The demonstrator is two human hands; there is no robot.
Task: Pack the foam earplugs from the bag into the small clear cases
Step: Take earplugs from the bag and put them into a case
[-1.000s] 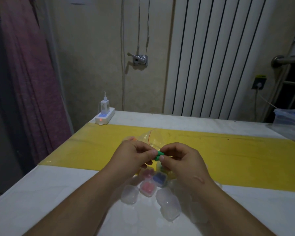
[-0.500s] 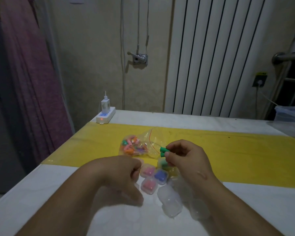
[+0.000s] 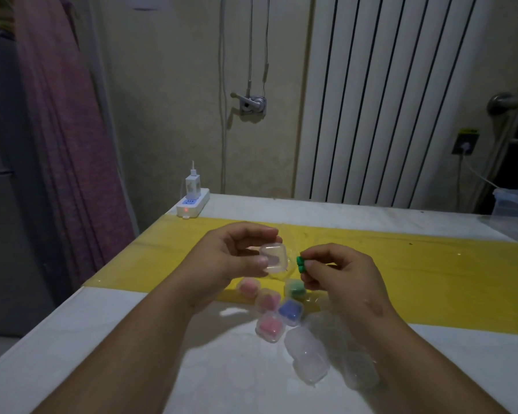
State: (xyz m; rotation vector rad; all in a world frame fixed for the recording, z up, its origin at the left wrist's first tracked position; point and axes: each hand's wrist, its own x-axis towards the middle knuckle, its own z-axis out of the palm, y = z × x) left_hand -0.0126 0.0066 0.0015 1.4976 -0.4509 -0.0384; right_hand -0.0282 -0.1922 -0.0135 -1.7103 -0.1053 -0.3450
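Note:
My left hand (image 3: pixel 237 255) holds a small clear case (image 3: pixel 273 257) above the table, thumb on its near side and fingers behind it. Just right of it my right hand (image 3: pixel 335 270) pinches two green foam earplugs (image 3: pixel 299 263) between thumb and fingertips. The bag is mostly hidden behind my hands. Below them lie filled cases: pink ones (image 3: pixel 269 325), a blue one (image 3: pixel 290 311) and a green one (image 3: pixel 295 288). Empty clear cases (image 3: pixel 307 357) sit nearer to me.
The white table (image 3: pixel 102 354) has a yellow strip (image 3: pixel 431 273) across it. A white power strip with a charger (image 3: pixel 192 201) sits at the far left corner. A clear plastic box (image 3: pixel 515 204) stands at the far right edge. A radiator lines the wall behind.
My left hand dropped to the cases, took up an empty clear one and raised it beside the green earplugs. My right hand kept pinching the earplugs and barely moved.

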